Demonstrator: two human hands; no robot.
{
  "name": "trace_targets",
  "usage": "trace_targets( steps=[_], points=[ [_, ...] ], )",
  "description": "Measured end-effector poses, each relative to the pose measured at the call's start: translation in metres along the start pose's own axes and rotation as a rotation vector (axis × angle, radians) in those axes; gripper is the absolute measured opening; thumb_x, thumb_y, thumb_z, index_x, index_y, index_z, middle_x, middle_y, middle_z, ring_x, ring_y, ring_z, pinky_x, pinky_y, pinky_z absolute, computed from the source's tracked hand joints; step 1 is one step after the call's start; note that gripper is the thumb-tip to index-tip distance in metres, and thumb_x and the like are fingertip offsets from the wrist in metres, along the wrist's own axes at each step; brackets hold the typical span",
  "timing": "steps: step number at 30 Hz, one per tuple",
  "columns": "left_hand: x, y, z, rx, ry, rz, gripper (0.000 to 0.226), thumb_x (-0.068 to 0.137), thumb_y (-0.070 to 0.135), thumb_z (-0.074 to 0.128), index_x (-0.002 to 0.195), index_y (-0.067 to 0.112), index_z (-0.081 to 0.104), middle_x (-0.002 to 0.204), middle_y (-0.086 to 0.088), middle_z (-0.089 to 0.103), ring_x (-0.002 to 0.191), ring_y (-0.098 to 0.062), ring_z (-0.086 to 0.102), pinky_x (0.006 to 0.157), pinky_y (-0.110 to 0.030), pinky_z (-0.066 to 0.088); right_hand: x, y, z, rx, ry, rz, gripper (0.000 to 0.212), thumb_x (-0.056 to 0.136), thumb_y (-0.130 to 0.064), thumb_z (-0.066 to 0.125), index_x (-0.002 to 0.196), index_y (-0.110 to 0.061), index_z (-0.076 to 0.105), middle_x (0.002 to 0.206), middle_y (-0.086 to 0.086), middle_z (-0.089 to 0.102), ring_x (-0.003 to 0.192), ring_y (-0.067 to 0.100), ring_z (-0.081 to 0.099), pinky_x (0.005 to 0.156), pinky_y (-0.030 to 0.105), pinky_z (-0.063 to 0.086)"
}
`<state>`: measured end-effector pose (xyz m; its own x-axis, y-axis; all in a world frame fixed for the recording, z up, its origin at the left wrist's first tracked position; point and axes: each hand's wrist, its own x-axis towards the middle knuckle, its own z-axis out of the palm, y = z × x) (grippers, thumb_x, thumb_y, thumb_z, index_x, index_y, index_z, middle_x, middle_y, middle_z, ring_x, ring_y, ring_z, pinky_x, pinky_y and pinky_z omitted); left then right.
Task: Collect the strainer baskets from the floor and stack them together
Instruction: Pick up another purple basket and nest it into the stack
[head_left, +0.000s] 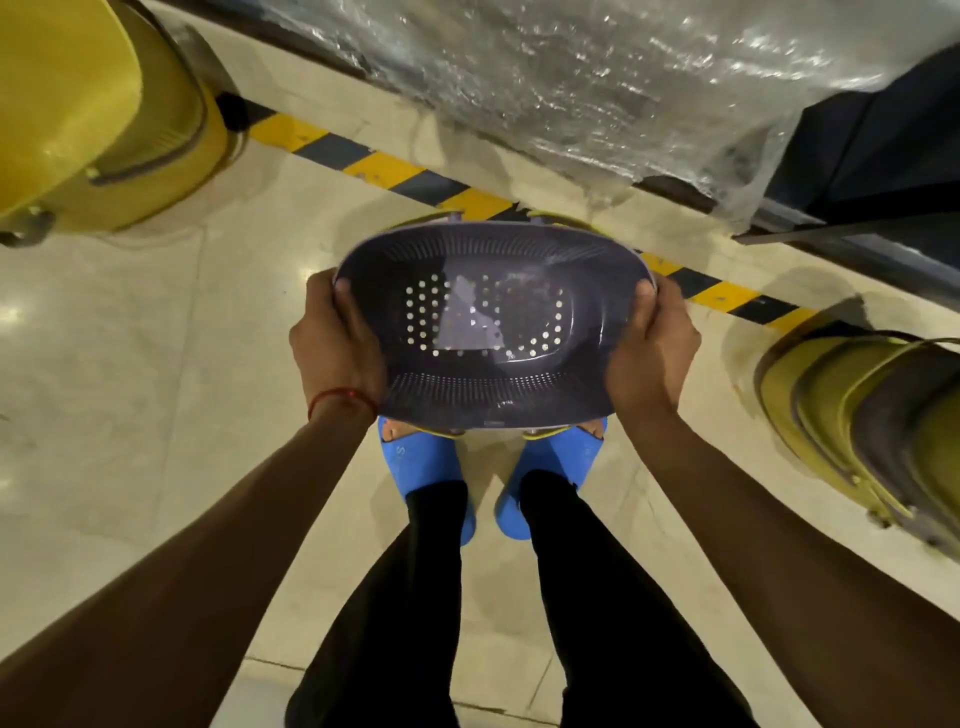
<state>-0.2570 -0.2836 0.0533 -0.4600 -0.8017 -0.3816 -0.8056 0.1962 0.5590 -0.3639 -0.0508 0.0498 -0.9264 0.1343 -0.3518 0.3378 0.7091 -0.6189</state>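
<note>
Floor (156, 364): pale tile, fills most of the frame. Hazard tape (384, 169) runs diagonally from upper left to right.
Plastic-wrapped load (571, 78) across the top, not part of the job.
Upper left: yellow basket stack (93, 114), lying on its side on the floor.
Right edge: mixed basket stack (872, 415), yellow and grey shells nested, also tipped on its side on the floor.
Centre: purple strainer basket (493, 322), off the floor, open side up, held level above the blue slippers (421, 457). A yellow rim (563, 218) peeks out above and below it. Probably another basket nested underneath, can't confirm.
Left hand (335, 348) grips the left end, right hand (652, 353) grips the right end. Fingers (644, 291) wrap the rim, thumbs over the lip, the rest hidden under the shell.

Status, my read: mid-task. One basket is picked up, maybe already paired with a yellow one. Two groups are still on the floor, well apart from each other. Left to do: land the held basket on one stack, then merge the groups. No loose singles visible here.
</note>
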Motion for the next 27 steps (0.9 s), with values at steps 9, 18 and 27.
trace_targets(
  steps=[9, 18, 27],
  points=[
    [-0.081, 0.083, -0.150, 0.088, -0.144, 0.139, 0.033, 0.104, 0.039, 0.034, 0.115, 0.022, 0.061, 0.100, -0.006, 0.070, 0.089, -0.029, 0.060, 0.072, -0.029, 0.036, -0.117, -0.074, -0.144, 0.078, 0.050, 0.052, 0.037, 0.108, -0.033, 0.040, 0.112, -0.007, 0.066, 0.100, 0.008, 0.070, 0.088, 0.018, 0.057, 0.076, 0.024, 0.038],
    [-0.151, 0.167, -0.271, 0.107, -0.275, 0.443, 0.038, 0.101, 0.046, 0.032, 0.117, 0.027, 0.060, 0.103, -0.003, 0.072, 0.092, -0.030, 0.064, 0.076, -0.031, 0.047, -0.230, -0.140, -0.279, 0.191, 0.209, 0.132, 0.037, 0.107, -0.036, 0.042, 0.111, -0.012, 0.069, 0.100, -0.001, 0.070, 0.085, 0.006, 0.056, 0.069, 0.012, 0.040],
    [-0.269, 0.226, -0.309, 0.052, -0.301, 0.504, 0.032, 0.102, 0.040, 0.041, 0.117, 0.024, 0.065, 0.103, -0.004, 0.072, 0.095, -0.025, 0.063, 0.079, -0.026, 0.043, -0.327, -0.122, -0.376, 0.402, 0.454, 0.274, 0.032, 0.105, -0.035, 0.047, 0.109, -0.016, 0.072, 0.097, -0.003, 0.072, 0.090, 0.014, 0.063, 0.082, 0.031, 0.049]
  ],
)
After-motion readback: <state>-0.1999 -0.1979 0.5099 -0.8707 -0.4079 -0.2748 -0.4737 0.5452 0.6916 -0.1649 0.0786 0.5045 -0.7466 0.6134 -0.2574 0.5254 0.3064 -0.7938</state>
